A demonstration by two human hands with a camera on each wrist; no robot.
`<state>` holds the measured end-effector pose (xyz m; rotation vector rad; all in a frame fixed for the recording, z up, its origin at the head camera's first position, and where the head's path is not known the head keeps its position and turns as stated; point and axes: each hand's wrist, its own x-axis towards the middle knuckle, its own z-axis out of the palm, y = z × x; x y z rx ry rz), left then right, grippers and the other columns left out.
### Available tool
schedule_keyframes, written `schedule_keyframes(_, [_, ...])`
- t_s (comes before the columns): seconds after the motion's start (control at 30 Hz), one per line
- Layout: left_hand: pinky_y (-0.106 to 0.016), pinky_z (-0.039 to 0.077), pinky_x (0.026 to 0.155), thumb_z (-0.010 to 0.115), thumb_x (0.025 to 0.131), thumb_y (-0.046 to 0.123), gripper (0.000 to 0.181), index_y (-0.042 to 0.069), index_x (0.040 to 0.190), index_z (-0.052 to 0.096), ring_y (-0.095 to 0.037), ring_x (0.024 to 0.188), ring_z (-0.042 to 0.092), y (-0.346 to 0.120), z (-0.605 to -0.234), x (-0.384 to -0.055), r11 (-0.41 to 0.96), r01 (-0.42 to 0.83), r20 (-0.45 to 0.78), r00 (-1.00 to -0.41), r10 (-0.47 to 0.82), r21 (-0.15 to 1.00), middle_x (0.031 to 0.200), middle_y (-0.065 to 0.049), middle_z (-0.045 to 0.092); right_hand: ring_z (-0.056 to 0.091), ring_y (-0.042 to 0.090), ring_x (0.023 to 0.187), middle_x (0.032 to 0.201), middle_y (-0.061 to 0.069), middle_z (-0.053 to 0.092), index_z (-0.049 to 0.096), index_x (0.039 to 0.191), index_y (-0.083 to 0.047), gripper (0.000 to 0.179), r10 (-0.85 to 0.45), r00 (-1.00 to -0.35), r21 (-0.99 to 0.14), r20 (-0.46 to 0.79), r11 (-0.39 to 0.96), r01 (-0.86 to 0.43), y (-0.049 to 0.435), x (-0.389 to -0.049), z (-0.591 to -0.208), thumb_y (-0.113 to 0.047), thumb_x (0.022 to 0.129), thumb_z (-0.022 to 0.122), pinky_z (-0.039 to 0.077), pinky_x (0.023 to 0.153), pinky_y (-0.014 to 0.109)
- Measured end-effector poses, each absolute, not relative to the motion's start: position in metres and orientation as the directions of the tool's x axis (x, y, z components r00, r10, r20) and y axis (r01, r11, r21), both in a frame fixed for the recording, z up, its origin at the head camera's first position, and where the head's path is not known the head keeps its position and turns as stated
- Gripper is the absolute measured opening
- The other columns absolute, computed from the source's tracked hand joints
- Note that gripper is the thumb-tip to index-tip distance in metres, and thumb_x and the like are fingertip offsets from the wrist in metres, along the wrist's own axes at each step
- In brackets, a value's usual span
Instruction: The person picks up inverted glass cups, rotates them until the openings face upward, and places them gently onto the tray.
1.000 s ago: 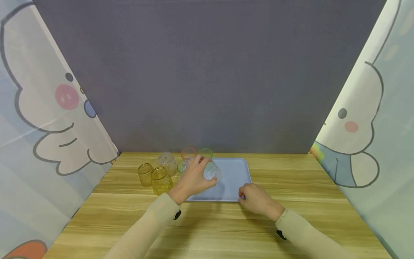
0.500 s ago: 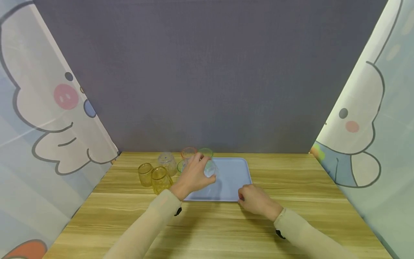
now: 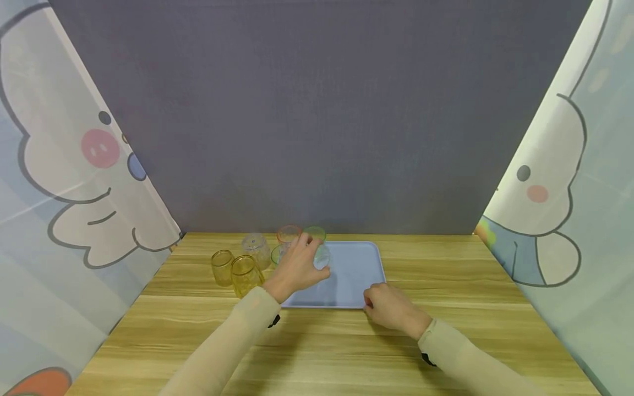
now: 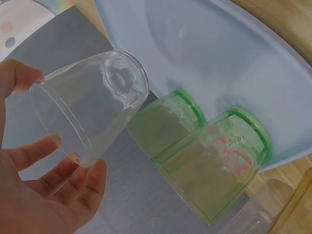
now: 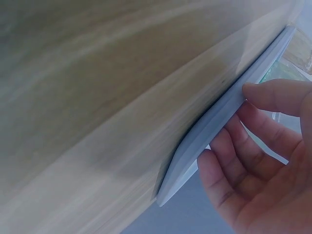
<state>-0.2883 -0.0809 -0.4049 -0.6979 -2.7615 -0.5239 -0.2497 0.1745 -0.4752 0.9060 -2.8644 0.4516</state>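
Clearly, my left grip (image 3: 296,269) is spread wide round the mouth of a clear cup (image 4: 92,100), thumb on one side of the rim and fingertips on the other. That cup is over the blue tray (image 3: 354,275) (whether its base touches, I cannot tell), near two green cups (image 4: 202,165). My right grip (image 3: 392,308) pinches the tray's edge by its near right corner, fingers curled. Amber cups (image 3: 246,276) stand leftward on the tabletop (image 3: 446,308).

tray (image 3: 354,280): pale blue | cup (image 4: 87,102): colourless | two tumblers (image 4: 214,161): green | two glasses (image 3: 246,279): yellow | table (image 3: 346,357): yellow-brown grain | backdrop (image 3: 317,110): dark grey
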Motion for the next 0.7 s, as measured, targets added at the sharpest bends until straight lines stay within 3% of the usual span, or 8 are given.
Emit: schedule_keyframes(0.7, [-0.047,0.049,0.084,0.071,0.088,0.038,0.060,0.006,0.137,0.059,-0.030,0.106,0.051,-0.080,-0.415,-0.301,0.856,0.483,0.249,-0.866,0.434,0.187,0.119,-0.012,0.053,0.050,0.006,0.062,0.069,-0.007,0.056,0.060,0.069,-0.016,0.024,-0.539,-0.824,-0.235,0.175,0.790,-0.566,0.173,-0.245,-0.471,-0.011,0.084,0.079,0.044,0.055,0.027])
